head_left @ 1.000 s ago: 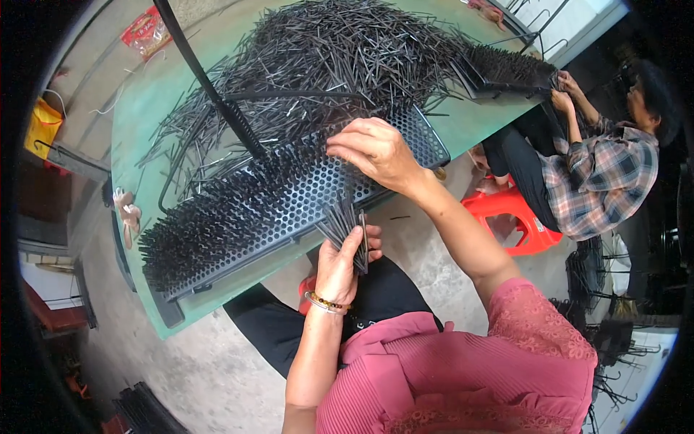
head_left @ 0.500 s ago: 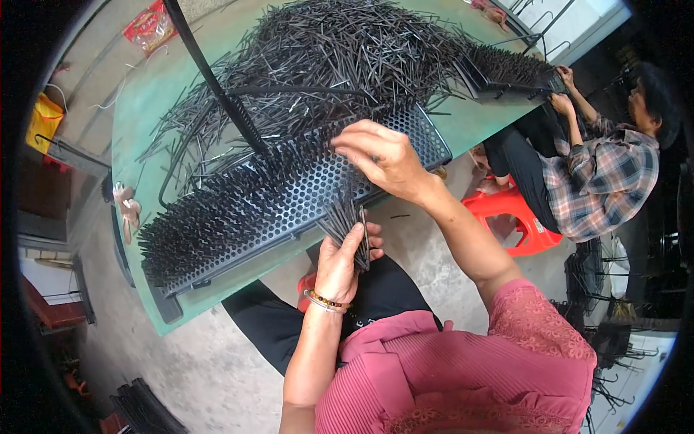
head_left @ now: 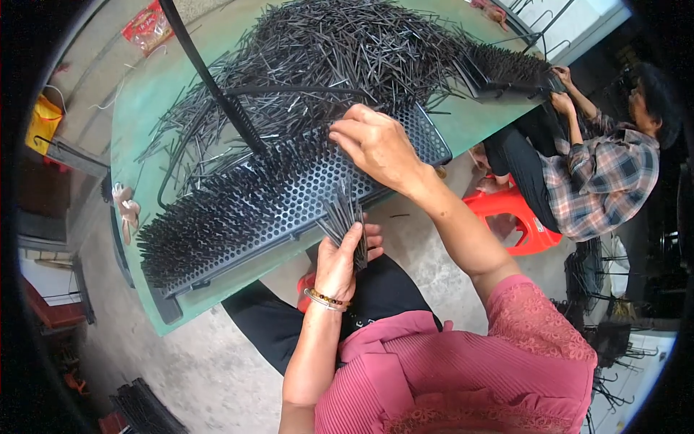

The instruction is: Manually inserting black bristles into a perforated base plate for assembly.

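A bundle of thin black sticks (head_left: 341,223) fans upward from my left hand (head_left: 341,264), its fingers and thumb closed around it. In front of me lies a perforated black panel (head_left: 311,206), slanted across the table. Black sticks stand upright in dense rows (head_left: 217,217) over its left and far parts; bare holes show on the near right side. Over the panel's far right part, my right hand (head_left: 379,148) is pinched beside the end of the standing rows. Whatever its fingertips hold is too small to make out.
A large heap of loose black sticks (head_left: 347,43) covers the far side of the green table (head_left: 163,318). A black metal rod frame (head_left: 217,87) rises behind the panel. At the right, a co-worker (head_left: 600,166) handles another stick-filled panel (head_left: 506,65) near a red stool (head_left: 513,217).
My right hand has shifted slightly left and closed its fingers to a pinch by the standing sticks. My left hand stays in place with its bundle.
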Tool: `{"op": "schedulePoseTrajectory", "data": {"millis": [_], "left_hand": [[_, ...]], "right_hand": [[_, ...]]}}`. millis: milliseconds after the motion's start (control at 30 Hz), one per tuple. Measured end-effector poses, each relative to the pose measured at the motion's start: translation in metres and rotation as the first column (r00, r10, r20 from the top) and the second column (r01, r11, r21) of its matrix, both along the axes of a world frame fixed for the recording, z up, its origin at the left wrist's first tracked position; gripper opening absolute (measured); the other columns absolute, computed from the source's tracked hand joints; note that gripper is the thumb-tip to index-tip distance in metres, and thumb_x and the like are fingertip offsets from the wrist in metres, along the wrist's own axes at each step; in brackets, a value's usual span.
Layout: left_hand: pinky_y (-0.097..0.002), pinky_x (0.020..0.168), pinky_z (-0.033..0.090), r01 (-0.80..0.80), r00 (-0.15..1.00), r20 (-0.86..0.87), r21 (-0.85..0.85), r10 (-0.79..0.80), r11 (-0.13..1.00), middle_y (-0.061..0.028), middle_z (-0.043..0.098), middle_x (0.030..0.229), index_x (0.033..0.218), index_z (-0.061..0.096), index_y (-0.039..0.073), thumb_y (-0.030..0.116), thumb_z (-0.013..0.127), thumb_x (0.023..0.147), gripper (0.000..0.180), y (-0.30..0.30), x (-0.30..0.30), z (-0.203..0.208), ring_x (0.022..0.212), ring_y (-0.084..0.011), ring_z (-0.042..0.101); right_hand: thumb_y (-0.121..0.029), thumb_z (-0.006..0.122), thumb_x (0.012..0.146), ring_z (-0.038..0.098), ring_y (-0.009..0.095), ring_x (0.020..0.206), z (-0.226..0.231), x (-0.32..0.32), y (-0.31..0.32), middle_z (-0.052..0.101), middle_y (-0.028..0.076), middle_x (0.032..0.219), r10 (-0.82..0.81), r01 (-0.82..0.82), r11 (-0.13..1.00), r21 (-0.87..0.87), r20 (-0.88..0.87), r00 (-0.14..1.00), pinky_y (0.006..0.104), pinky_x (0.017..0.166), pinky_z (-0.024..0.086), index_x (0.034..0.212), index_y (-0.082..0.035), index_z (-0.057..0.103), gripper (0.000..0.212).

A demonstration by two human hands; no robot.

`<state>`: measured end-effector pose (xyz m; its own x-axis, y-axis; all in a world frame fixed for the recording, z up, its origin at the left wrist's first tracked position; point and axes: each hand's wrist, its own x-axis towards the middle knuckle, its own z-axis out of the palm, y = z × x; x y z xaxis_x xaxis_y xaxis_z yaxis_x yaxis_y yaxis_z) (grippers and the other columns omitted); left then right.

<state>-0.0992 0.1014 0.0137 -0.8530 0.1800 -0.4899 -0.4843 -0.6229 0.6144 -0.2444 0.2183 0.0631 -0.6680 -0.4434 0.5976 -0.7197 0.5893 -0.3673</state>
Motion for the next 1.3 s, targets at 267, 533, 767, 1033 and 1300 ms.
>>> {"op": "schedulePoseTrajectory", "data": {"millis": [267, 533, 767, 1033, 1300], "left_hand": [[-0.0270, 0.062, 0.054, 0.004, 1.000, -0.012, -0.020, -0.004, 1.000, -0.0117, 0.064, 0.096, 0.116, 0.051, 0.001, 0.018, 0.054, 0.093, 0.028, -0.003, 0.001, 0.000, 0.076, -0.0157, 0.062], [-0.0231, 0.055, 0.048, 0.034, 0.987, -0.152, -0.053, -0.042, 0.998, -0.0114, 0.065, 0.095, 0.113, 0.054, 0.002, 0.017, 0.054, 0.093, 0.025, 0.001, 0.000, 0.009, 0.070, -0.0133, 0.060], [-0.0222, 0.053, 0.044, 0.081, 0.982, -0.168, -0.070, -0.092, 0.994, -0.0113, 0.064, 0.094, 0.113, 0.055, 0.000, 0.020, 0.054, 0.094, 0.028, 0.004, -0.005, 0.005, 0.065, -0.0107, 0.055], [-0.0265, 0.063, 0.051, 0.075, 0.996, -0.049, -0.006, -0.075, 0.997, -0.0124, 0.063, 0.095, 0.116, 0.052, -0.004, 0.020, 0.055, 0.093, 0.033, 0.013, -0.014, -0.002, 0.069, -0.0125, 0.057], [-0.0321, 0.072, 0.055, 0.088, 0.996, -0.011, 0.037, -0.088, 0.995, -0.0127, 0.063, 0.097, 0.110, 0.053, -0.001, 0.020, 0.055, 0.092, 0.028, 0.008, -0.012, -0.001, 0.082, -0.0212, 0.064]], "right_hand": [[-0.014, 0.068, 0.080, 0.060, 0.021, 0.067, 0.004, 0.007, 0.003, 0.062, 0.010, 0.085, 0.036, -0.022, 0.982, -0.190, 0.068, 0.997, 0.0302, 0.061, 0.048, 0.094, -0.001, 0.067, 0.019], [-0.018, 0.068, 0.084, 0.059, 0.007, 0.077, -0.002, 0.038, 0.027, 0.065, 0.003, 0.084, 0.354, 0.059, 0.910, -0.411, 0.842, 0.408, 0.0233, 0.067, 0.048, 0.092, 0.003, 0.066, 0.023], [-0.019, 0.064, 0.087, 0.057, 0.006, 0.065, 0.009, 0.028, 0.043, 0.063, 0.000, 0.075, 0.419, 0.179, 0.835, -0.521, 0.811, 0.408, 0.0208, 0.061, 0.046, 0.087, -0.001, 0.066, 0.018], [-0.009, 0.065, 0.086, 0.059, 0.006, 0.075, -0.004, -0.014, 0.042, 0.065, 0.001, 0.084, 0.394, 0.086, 0.670, -0.737, 0.452, 0.800, 0.0210, 0.068, 0.048, 0.097, 0.000, 0.063, 0.015], [-0.010, 0.069, 0.081, 0.062, 0.008, 0.075, -0.004, -0.015, 0.041, 0.067, 0.004, 0.087, 0.132, 0.048, 0.897, -0.439, 0.371, 0.919, 0.0226, 0.069, 0.049, 0.093, 0.000, 0.066, 0.016]]}}
